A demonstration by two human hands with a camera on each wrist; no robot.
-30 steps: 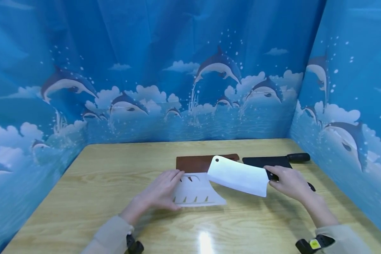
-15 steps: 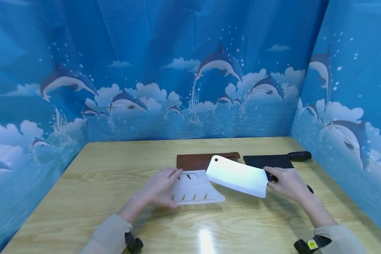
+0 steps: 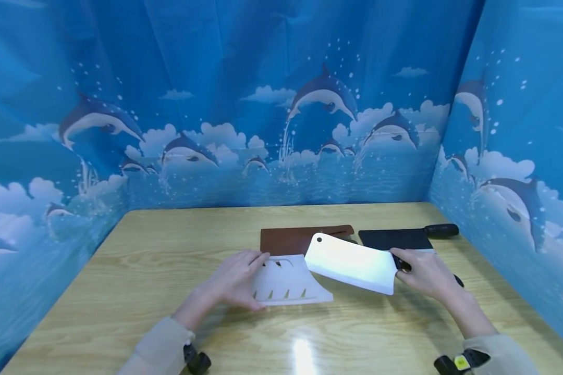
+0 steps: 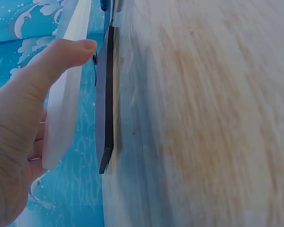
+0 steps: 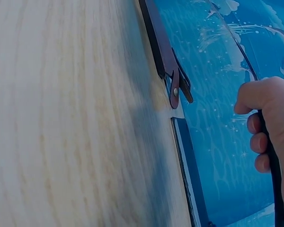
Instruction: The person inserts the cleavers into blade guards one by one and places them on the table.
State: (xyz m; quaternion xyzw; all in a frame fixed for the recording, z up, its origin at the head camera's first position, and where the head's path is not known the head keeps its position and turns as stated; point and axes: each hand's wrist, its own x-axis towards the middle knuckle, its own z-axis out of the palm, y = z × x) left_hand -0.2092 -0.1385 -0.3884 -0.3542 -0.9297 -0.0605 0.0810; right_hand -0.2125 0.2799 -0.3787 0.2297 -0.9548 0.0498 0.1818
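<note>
My left hand (image 3: 236,281) holds a white plastic blade cover (image 3: 291,286) with slots cut through it, gripped at its left end. In the left wrist view my thumb lies on one face of the cover (image 4: 64,113) and the fingers are behind it. My right hand (image 3: 424,271) grips the black handle of a cleaver (image 3: 349,263), its fingers wrapped round it in the right wrist view. The shiny blade points left, raised over the table, and its holed end comes right up to the cover's right edge in the head view.
Behind the cover lies a brown sheath (image 3: 283,240) with a strap end, partly hidden by the cleaver blade. A black-bladed cleaver (image 3: 389,238) with a black handle lies to its right. Dolphin-printed blue curtains (image 3: 234,172) surround the wooden table (image 3: 169,250) at back and sides.
The cleaver's blade end has dipped slightly, and the white cover has sunk a little since half a second ago. Both hands keep their grips.
</note>
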